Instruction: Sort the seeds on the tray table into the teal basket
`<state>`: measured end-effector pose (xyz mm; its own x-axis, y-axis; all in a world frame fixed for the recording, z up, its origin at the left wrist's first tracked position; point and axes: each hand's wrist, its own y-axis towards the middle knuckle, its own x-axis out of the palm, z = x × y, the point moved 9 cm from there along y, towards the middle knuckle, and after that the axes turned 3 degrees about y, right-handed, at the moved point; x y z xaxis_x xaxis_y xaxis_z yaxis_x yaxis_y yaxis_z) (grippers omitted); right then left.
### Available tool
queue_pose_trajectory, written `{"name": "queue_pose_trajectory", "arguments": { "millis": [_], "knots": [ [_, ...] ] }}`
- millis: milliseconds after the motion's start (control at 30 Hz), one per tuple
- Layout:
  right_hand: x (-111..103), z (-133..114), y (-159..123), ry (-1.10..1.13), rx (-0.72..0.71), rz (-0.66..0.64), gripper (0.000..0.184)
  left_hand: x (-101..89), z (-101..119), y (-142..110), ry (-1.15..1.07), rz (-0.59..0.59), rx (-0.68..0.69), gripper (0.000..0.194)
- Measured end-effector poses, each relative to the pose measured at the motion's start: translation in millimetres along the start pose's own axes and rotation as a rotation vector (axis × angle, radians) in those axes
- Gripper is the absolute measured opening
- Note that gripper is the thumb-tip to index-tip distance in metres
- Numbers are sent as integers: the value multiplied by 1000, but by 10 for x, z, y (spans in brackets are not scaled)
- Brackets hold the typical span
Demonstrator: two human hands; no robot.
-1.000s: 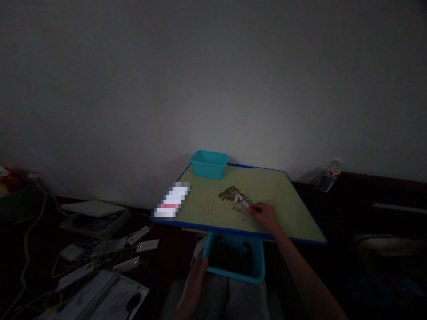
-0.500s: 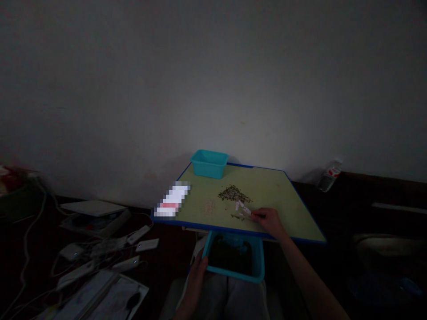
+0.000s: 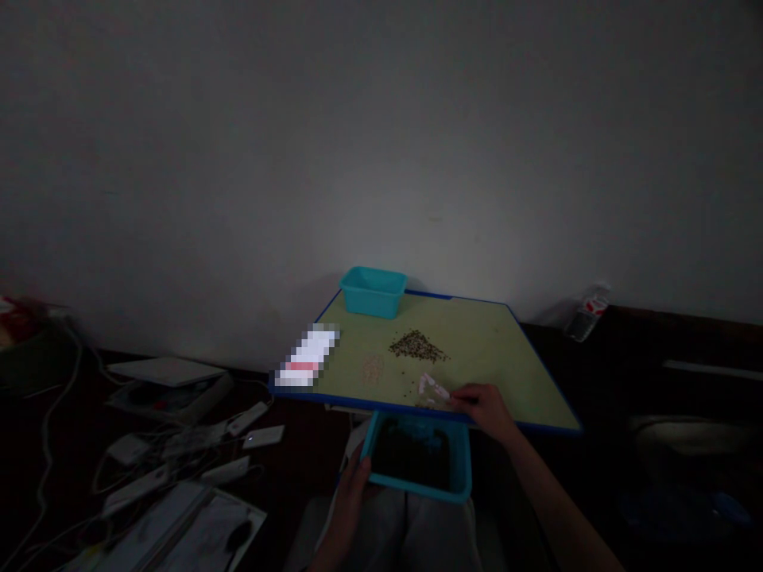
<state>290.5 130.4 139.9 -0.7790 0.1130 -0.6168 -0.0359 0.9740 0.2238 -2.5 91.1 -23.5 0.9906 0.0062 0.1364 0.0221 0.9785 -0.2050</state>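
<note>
My right hand point(image 3: 477, 403) pinches one end of a thin, whitish, bent piece point(image 3: 438, 388), its exact kind unclear, low over the near edge of the pale board with a blue rim point(image 3: 506, 349). Beyond it lies a heap of small dark and light grains point(image 3: 417, 345), with a few strays nearer me. A smaller patch of pale pinkish grains point(image 3: 373, 369) is to the left. On my lap, under the board's edge, is a turquoise basin point(image 3: 465, 469) with dark contents. My left hand point(image 3: 353, 488) grips its left side.
Another turquoise basin point(image 3: 374, 300) stands at the board's back left. A blurred-out bright rectangle point(image 3: 307, 359) covers the left edge. White cables and power strips point(image 3: 196, 437) clutter the left floor. A plastic bottle point(image 3: 589, 313) leans by the wall at right.
My right hand has moved the whitish piece slightly nearer to the board's front edge. Some stray grains have shifted to that edge. My left hand stays on the basin.
</note>
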Motion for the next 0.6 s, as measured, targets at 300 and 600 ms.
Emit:
{"name": "queue_pose_trajectory", "arguments": {
  "millis": [300, 600],
  "knots": [
    [-4, 80, -25, 99, 62, 23, 22, 37, -144, 63, -79, -60, -43, 66],
    [-44, 139, 374, -34, 93, 227, 23, 27, -80, 33, -43, -26, -30, 66]
  ]
}}
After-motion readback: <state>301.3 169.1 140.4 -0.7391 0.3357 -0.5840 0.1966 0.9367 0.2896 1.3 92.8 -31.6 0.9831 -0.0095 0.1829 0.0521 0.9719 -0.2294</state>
